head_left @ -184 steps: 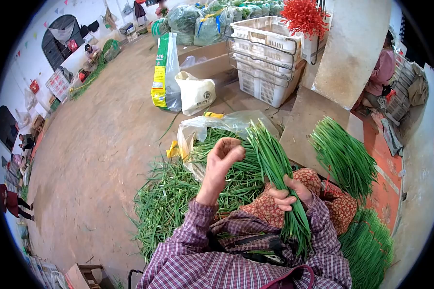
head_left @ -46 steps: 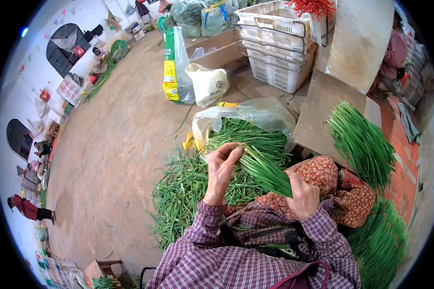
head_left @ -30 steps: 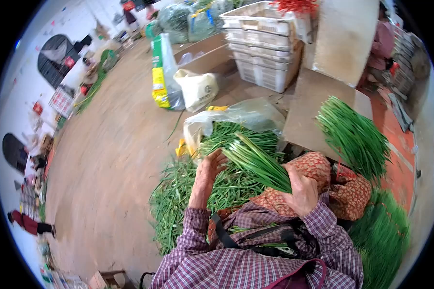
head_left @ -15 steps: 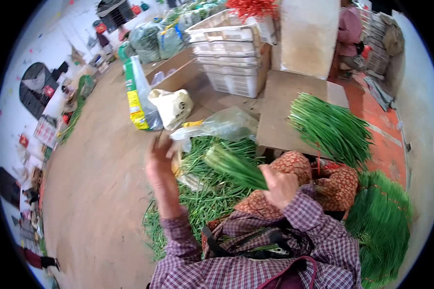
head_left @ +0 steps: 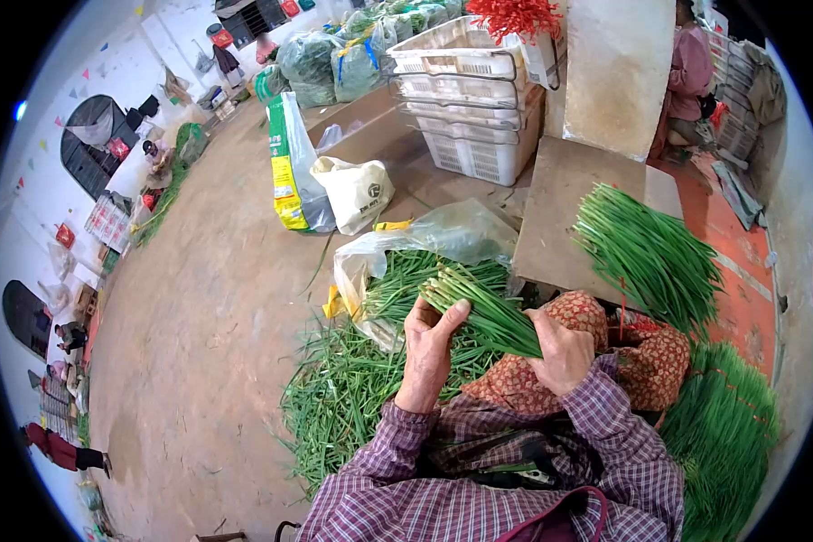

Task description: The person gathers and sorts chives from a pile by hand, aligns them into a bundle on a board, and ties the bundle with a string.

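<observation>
The right hand [head_left: 562,352] was closed round the leafy part of the bunch of green stems [head_left: 497,321], and the left hand [head_left: 427,352] was clamped near its pale ends, probably to support it and keep those ends gathered; it slanted above the loose greens [head_left: 348,388], near the lap. The larger bundle [head_left: 646,257] lay at right on the worktop [head_left: 551,217], perhaps for easy reach. The open plastic bag [head_left: 470,230] held more stems; far off, clear sacks [head_left: 309,68] held greens, while the stacked crates' [head_left: 465,154] contents were unclear
</observation>
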Tool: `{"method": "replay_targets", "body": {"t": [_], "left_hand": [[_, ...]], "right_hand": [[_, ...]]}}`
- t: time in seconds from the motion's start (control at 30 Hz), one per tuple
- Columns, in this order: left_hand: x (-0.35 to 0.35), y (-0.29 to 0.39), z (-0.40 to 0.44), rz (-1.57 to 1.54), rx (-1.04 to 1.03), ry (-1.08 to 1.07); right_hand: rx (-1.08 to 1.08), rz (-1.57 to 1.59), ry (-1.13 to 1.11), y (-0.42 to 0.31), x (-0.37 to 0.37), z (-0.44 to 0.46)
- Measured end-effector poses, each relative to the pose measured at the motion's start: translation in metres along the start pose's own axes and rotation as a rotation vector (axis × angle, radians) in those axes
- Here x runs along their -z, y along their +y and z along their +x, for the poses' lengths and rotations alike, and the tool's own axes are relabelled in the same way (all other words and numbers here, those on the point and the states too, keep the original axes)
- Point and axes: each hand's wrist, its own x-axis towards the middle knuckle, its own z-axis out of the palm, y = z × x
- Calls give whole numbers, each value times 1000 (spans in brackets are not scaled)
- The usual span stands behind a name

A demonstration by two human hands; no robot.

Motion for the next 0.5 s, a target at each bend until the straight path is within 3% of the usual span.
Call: {"method": "replay_targets", "body": {"t": [0.3, 0.4, 0.5], "left_hand": [[20, -5, 9, 77, -121, 74], [37, -6, 18, 330, -304, 175], [75, 7, 33, 167, -279, 268]], "right_hand": [[4, 29, -63, -1, -4, -6], [9, 43, -49, -2, 0, -11], [-12, 33, -43, -1, 9, -15]]}}
